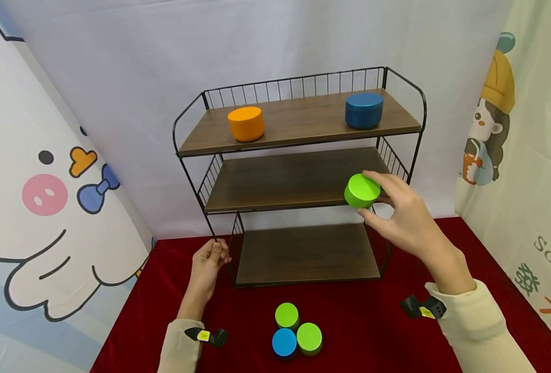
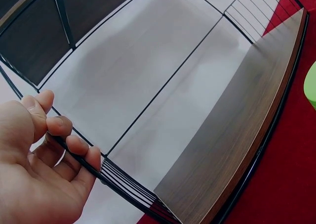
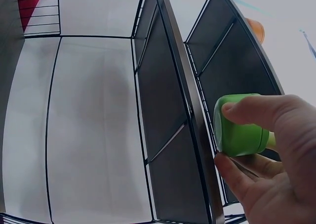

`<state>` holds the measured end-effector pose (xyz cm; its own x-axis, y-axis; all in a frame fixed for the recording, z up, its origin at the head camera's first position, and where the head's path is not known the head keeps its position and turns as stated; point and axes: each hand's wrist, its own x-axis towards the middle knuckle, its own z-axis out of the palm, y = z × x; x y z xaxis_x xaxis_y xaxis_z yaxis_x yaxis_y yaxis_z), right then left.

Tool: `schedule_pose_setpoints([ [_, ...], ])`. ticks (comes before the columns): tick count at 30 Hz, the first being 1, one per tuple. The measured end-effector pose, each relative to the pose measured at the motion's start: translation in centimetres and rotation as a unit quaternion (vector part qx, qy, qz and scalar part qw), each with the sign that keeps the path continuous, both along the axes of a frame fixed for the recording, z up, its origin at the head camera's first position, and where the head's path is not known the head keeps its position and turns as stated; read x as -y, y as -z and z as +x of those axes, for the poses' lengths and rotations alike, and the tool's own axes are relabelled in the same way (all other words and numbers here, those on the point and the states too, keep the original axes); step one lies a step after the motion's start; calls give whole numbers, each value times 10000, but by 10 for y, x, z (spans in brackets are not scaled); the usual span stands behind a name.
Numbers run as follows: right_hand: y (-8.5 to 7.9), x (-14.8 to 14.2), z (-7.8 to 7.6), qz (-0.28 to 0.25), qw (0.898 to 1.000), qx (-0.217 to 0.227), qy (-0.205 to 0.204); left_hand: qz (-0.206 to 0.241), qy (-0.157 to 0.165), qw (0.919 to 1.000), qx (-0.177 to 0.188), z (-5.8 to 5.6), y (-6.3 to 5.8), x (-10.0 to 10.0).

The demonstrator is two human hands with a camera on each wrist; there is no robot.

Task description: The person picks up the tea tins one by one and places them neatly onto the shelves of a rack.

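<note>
My right hand (image 1: 408, 220) pinches a green round tin (image 1: 361, 191) between thumb and fingers, at the front right edge of the middle shelf (image 1: 294, 178). In the right wrist view the same green tin (image 3: 241, 125) shows from the side, thumb across it. My left hand (image 1: 208, 264) grips the rack's black left front post, low down; in the left wrist view its fingers (image 2: 59, 127) curl round the thin metal bar. On the top shelf (image 1: 303, 116) stand an orange tin (image 1: 246, 124) at left and a dark blue tin (image 1: 364, 110) at right.
On the red cloth (image 1: 350, 331) before the rack, two green tins (image 1: 287, 315) and a blue tin (image 1: 284, 343) stand close together. The bottom shelf (image 1: 308, 254) sits just above the cloth. Printed curtains (image 1: 518, 155) flank both sides, and a white one hangs behind.
</note>
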<state>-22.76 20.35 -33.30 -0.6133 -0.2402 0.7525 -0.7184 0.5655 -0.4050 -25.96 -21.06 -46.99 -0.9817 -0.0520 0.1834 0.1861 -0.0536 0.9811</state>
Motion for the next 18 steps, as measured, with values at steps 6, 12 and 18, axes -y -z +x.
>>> schedule_pose_setpoints([
  [6, -1, -1, -4, 72, 9999, -55, 117, 31, -1, 10000, -22, 0, 1, 0],
  [12, -3, -2, -8, 200, 9994, -55, 284, 40, -2, 10000, -64, 0, 1, 0],
  [18, -4, -2, -10, 279, 9991, -54, 320, 38, 32, 9999, -108, -1, 2, 0],
])
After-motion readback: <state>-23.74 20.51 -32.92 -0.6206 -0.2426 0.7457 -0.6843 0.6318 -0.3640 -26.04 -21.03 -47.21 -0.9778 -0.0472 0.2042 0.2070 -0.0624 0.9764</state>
